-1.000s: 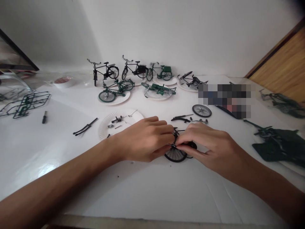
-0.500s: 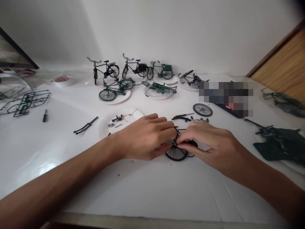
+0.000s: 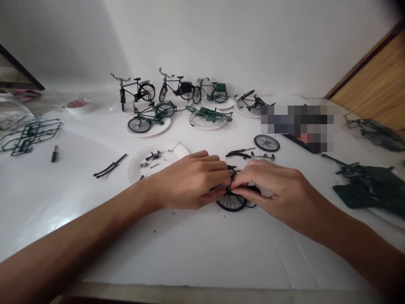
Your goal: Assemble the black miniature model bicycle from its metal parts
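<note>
A black model bicycle (image 3: 232, 203), partly built, stands or leans on the white table between my hands, its spoked wheel toward me. My left hand (image 3: 199, 179) comes from the left, fingers closed on the wheel's left side near the hub. From the right, my right hand (image 3: 268, 181) pinches with thumb and forefinger at the hub; any small part there is hidden by the fingertips. Just beyond the hands lie a small handlebar (image 3: 263, 156) and thin black parts (image 3: 238, 153). A loose spoked wheel (image 3: 266, 142) rests farther back.
Several model bicycles (image 3: 177, 90) line the back wall, some on paper plates. A plate of small parts (image 3: 134, 162) sits left, beside a black fork (image 3: 110, 166) and a screwdriver (image 3: 55, 154). Green sprues (image 3: 31, 134) lie far left; green parts (image 3: 363, 185) lie right.
The whole view has shifted slightly, so everything appears a little farther left. Both hands keep their hold at the wheel hub, with hardly any finger movement visible.
</note>
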Tool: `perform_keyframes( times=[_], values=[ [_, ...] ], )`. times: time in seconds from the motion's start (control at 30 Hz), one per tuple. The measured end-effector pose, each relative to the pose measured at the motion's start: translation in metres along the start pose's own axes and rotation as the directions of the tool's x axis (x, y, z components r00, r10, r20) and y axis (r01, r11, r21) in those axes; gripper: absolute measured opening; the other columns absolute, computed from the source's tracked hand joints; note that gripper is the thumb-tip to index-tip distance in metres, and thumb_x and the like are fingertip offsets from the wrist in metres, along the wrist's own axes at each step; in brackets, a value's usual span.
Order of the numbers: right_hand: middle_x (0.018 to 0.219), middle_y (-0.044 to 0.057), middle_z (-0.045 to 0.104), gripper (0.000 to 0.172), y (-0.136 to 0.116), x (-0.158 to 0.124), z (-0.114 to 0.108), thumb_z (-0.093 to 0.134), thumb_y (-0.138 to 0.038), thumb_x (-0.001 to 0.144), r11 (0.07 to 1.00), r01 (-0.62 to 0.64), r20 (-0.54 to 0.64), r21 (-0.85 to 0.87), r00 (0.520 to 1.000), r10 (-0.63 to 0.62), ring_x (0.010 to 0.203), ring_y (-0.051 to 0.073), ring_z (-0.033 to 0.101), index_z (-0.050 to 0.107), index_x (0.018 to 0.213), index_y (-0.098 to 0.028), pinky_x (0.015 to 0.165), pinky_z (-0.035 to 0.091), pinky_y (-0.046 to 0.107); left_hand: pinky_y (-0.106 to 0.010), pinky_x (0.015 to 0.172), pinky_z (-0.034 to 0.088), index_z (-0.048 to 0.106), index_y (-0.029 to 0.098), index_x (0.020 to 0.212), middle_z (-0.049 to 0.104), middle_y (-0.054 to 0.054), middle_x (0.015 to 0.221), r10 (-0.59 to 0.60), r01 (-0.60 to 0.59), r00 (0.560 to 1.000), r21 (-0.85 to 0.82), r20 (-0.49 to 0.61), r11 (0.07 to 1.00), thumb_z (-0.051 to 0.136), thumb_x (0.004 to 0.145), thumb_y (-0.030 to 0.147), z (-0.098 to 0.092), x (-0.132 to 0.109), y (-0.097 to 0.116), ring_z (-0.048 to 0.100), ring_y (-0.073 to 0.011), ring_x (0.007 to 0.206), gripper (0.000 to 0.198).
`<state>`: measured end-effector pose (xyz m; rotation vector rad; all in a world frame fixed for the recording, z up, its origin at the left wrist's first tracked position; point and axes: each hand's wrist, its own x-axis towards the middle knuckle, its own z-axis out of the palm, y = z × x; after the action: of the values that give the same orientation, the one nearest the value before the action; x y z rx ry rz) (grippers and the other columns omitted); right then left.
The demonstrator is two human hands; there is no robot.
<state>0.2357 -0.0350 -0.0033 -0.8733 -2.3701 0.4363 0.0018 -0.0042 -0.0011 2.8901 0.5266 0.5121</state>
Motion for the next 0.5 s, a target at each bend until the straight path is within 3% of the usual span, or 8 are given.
perform_keyframes(
  times=[0.5],
  values=[
    [0.087, 0.001, 0.066, 0.007, -0.0005, 0.0003, -0.0019, 0.065, -0.014, 0.091, 1.000, -0.026, -0.009, 0.010, 1.000, 0.026, 0.083, 0.016, 0.061, 0.066, 0.092, -0.021, 0.072, 0.048, 0.029, -0.034, 0.086, 0.043, 0.066, 0.015, 0.105, 0.069, -0.004, 0.094, -0.062, 0.061, 0.998, -0.113, -0.005, 0.992, 0.058, 0.096, 0.020, -0.0070, -0.0004, 0.0026, 0.060, -0.0173, 0.084, 0.013]
  ],
)
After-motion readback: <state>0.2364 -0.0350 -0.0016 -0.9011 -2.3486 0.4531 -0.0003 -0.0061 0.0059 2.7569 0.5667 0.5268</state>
